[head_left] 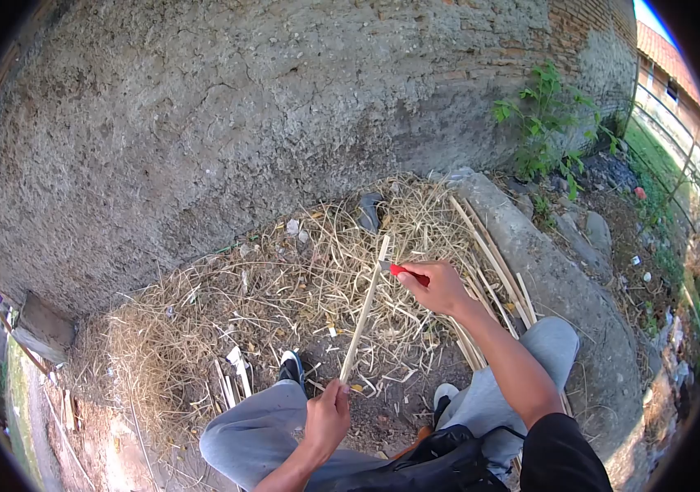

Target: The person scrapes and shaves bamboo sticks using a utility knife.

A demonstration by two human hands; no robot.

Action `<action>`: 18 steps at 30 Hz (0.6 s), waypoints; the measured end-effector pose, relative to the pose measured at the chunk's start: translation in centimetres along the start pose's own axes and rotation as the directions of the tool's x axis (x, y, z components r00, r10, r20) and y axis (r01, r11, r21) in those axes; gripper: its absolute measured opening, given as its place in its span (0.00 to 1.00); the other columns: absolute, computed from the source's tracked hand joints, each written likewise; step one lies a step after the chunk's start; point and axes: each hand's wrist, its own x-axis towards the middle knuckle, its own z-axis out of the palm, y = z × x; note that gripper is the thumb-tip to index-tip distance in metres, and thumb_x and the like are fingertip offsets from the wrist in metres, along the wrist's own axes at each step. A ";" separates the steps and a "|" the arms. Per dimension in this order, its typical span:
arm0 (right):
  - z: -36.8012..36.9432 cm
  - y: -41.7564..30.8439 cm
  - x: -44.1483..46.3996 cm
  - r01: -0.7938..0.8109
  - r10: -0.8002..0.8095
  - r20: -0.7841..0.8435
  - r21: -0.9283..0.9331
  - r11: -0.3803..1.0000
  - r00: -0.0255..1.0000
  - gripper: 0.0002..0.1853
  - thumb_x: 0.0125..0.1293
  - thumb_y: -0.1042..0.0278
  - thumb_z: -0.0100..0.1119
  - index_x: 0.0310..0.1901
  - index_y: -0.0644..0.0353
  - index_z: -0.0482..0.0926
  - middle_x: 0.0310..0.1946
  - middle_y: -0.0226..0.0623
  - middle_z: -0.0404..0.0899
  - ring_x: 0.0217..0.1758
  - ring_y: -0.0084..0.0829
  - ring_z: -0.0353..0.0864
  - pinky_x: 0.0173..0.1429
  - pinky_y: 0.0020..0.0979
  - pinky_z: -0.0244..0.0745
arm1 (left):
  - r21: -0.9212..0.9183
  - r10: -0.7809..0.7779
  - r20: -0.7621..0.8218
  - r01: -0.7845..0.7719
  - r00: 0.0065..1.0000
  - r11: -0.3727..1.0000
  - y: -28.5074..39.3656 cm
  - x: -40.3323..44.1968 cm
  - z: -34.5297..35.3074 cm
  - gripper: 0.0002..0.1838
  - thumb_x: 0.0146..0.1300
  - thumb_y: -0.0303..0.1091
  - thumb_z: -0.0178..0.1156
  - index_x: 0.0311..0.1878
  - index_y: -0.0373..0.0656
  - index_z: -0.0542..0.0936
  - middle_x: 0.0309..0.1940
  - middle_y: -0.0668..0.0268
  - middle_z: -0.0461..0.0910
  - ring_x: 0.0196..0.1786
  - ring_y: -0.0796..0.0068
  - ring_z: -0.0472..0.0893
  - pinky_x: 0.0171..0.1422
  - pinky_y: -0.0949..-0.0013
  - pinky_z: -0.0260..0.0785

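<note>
A thin pale strip of split wood or bamboo slants up and away from my lap. Its near end is pinched in my left hand, fingers closed round it. My right hand is wrapped round the red handle of a knife. The short grey blade lies against the strip close to its far end. Part of the handle is hidden by my right fingers.
Pale shavings cover the ground between my feet and a rough wall. Several long strips lean by my right knee, beside a stone ledge. A dark grey object lies near the wall; a green plant grows at the right.
</note>
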 end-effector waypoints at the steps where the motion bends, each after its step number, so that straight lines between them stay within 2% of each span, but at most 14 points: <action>1: -0.1 -0.3 -0.2 -0.001 0.001 0.000 -0.001 1.000 1.000 0.19 0.66 0.52 0.59 0.46 0.60 0.85 0.36 0.44 0.85 0.34 0.41 0.84 0.41 0.36 0.78 | 0.062 0.020 -0.020 -0.018 1.000 0.998 0.0 0.0 0.1 0.08 0.70 0.31 0.53 0.44 0.37 0.77 0.20 0.47 0.77 0.23 0.45 0.79 0.24 0.54 0.67; 2: -0.2 -0.8 -0.5 0.006 -0.006 0.018 -0.006 1.000 1.000 0.19 0.66 0.52 0.59 0.46 0.60 0.84 0.35 0.44 0.85 0.34 0.41 0.84 0.40 0.36 0.78 | 0.062 0.021 -0.019 -0.019 1.000 0.998 0.1 -0.1 0.1 0.08 0.70 0.31 0.53 0.44 0.37 0.77 0.20 0.47 0.77 0.23 0.45 0.79 0.24 0.54 0.67; 4: 0.4 -1.1 -1.0 0.015 -0.015 0.035 -0.011 1.000 0.999 0.19 0.66 0.52 0.59 0.46 0.60 0.84 0.35 0.43 0.85 0.34 0.41 0.84 0.40 0.37 0.78 | 0.182 0.040 -0.020 -0.036 0.999 0.983 0.5 -0.2 0.2 0.09 0.71 0.33 0.52 0.48 0.38 0.74 0.24 0.44 0.78 0.26 0.40 0.79 0.26 0.48 0.67; 6: 1.6 -1.1 -2.0 0.144 -0.143 0.035 -0.029 0.989 0.989 0.19 0.66 0.51 0.59 0.46 0.59 0.84 0.35 0.41 0.85 0.33 0.41 0.84 0.38 0.37 0.78 | 0.209 0.056 -0.021 -0.050 0.998 0.977 0.3 -0.2 0.5 0.09 0.71 0.33 0.52 0.48 0.38 0.73 0.25 0.44 0.79 0.26 0.39 0.79 0.26 0.46 0.67; 7: 2.0 -1.3 -2.4 0.145 -0.144 0.037 -0.029 0.989 0.989 0.19 0.66 0.51 0.59 0.46 0.59 0.84 0.35 0.41 0.85 0.33 0.41 0.84 0.38 0.37 0.78 | 0.236 0.068 -0.019 -0.061 0.998 0.970 0.3 -0.2 0.6 0.09 0.71 0.33 0.51 0.47 0.37 0.72 0.26 0.44 0.79 0.26 0.39 0.79 0.27 0.44 0.67; 11: 3.2 -2.0 -4.1 0.194 -0.189 0.124 -0.032 0.981 0.974 0.19 0.65 0.51 0.59 0.47 0.58 0.84 0.35 0.40 0.85 0.35 0.40 0.85 0.39 0.36 0.79 | 0.295 0.081 -0.050 -0.063 0.995 0.954 0.1 -0.4 0.7 0.09 0.70 0.32 0.51 0.46 0.37 0.71 0.28 0.45 0.80 0.25 0.39 0.79 0.25 0.44 0.68; 13: 3.5 -2.2 -4.5 0.300 -0.299 0.066 0.000 0.954 0.952 0.18 0.65 0.54 0.62 0.47 0.60 0.84 0.30 0.40 0.84 0.27 0.36 0.83 0.31 0.32 0.76 | 0.308 0.167 -0.095 -0.131 0.981 0.942 -0.2 -0.4 0.7 0.10 0.70 0.32 0.51 0.49 0.37 0.69 0.29 0.47 0.80 0.24 0.40 0.79 0.23 0.44 0.68; 14: 3.9 -2.0 -4.6 0.354 -0.355 0.018 0.014 0.935 0.935 0.18 0.65 0.54 0.62 0.46 0.61 0.84 0.30 0.39 0.84 0.26 0.36 0.82 0.30 0.32 0.76 | 0.306 0.164 -0.097 -0.127 0.982 0.944 -0.2 -0.5 0.7 0.10 0.70 0.32 0.51 0.49 0.37 0.69 0.29 0.47 0.80 0.24 0.40 0.79 0.23 0.44 0.68; 18: 4.0 -2.3 -4.8 0.335 -0.336 0.033 0.025 0.942 0.941 0.17 0.64 0.56 0.64 0.46 0.62 0.84 0.29 0.39 0.84 0.25 0.36 0.82 0.30 0.31 0.76 | 0.361 0.204 -0.111 -0.152 0.973 0.920 0.0 -0.7 0.7 0.12 0.70 0.31 0.51 0.53 0.39 0.66 0.28 0.48 0.79 0.21 0.42 0.78 0.19 0.44 0.65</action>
